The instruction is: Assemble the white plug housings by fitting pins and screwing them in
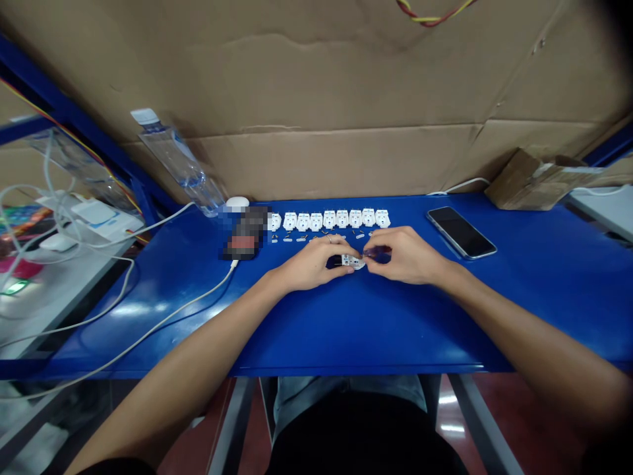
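My left hand (319, 262) pinches a small white plastic housing (352, 262) between thumb and fingers, low over the blue table. At the right end of that housing, my right hand (403, 256) is closed in a pinch. Something small and dark purplish (376, 253) shows between its fingers, too little to name. Beyond the hands runs a row of similar white plastic housings (343, 219). Small metal pieces (287, 239) lie in a line just in front of that row, partly hidden by my left hand.
On the blue table (346, 330) lie a phone (461, 232) at right and a blurred dark device (244, 234) with a white cable (182, 307) at left. A plastic bottle (180, 161) leans at the back left. A cardboard box (529, 178) stands at the back right.
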The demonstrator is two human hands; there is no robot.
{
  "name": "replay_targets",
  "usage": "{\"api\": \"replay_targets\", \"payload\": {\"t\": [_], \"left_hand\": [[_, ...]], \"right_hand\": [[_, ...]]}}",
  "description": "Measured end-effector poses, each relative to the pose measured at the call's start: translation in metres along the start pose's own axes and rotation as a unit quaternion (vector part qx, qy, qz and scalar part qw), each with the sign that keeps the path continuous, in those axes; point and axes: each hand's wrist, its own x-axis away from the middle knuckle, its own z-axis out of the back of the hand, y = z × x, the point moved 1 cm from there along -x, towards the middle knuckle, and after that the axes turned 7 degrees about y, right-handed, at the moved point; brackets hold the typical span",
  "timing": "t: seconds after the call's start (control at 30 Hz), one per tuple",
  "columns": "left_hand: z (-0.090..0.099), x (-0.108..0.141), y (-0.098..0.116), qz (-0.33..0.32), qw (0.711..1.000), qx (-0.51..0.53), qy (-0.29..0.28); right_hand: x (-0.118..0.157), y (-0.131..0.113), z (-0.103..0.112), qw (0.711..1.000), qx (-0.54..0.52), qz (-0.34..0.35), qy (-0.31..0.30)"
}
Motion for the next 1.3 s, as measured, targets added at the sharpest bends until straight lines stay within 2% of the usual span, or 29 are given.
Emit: {"api": "replay_targets", "payload": {"t": [0.07, 0.13, 0.27, 0.4, 0.57, 0.67, 0.73, 0.8, 0.9, 1.0, 1.13, 1.3], "left_hand": [[0.001, 0.000, 0.002, 0.005, 1.000, 0.002, -0.004], [0.001, 0.000, 0.003, 0.014, 1.000, 0.002, -0.012], [0.003, 0.000, 0.005, 0.024, 1.000, -0.002, -0.019], [0.004, 0.000, 0.006, 0.021, 1.000, 0.003, -0.019], [0.004, -0.001, 0.006, 0.024, 0.999, 0.004, -0.022], [0.003, 0.000, 0.005, 0.018, 1.000, -0.002, -0.019], [0.002, 0.000, 0.003, 0.017, 1.000, -0.006, -0.010], [0.002, 0.001, 0.002, 0.026, 1.000, 0.000, 0.001], [0.002, 0.001, 0.000, 0.041, 0.999, 0.029, 0.010], [0.002, 0.000, 0.000, 0.043, 0.998, 0.055, 0.006], [0.002, -0.001, 0.000, 0.048, 0.997, 0.067, -0.002], [0.001, -0.002, 0.001, 0.041, 0.998, 0.042, 0.003]], "right_hand": [[-0.001, 0.011, 0.014, 0.998, 0.019, -0.024, 0.051], [-0.001, 0.030, 0.030, 0.990, 0.095, -0.068, 0.080], [0.003, 0.073, 0.049, 0.976, 0.160, -0.146, -0.001], [0.005, 0.090, 0.047, 0.973, 0.152, -0.166, -0.051], [0.004, 0.089, 0.043, 0.978, 0.153, -0.139, -0.039], [0.004, 0.083, 0.045, 0.978, 0.170, -0.120, 0.018], [0.004, 0.073, 0.043, 0.980, 0.165, -0.084, 0.075], [0.005, 0.058, 0.037, 0.989, 0.115, -0.014, 0.091], [0.006, 0.036, 0.022, 0.995, 0.020, 0.094, -0.005], [0.006, 0.025, 0.009, 0.989, 0.003, 0.123, -0.079], [0.004, 0.026, 0.001, 0.984, 0.005, 0.135, -0.113], [0.002, 0.020, -0.002, 0.986, -0.022, 0.110, -0.124]]}}
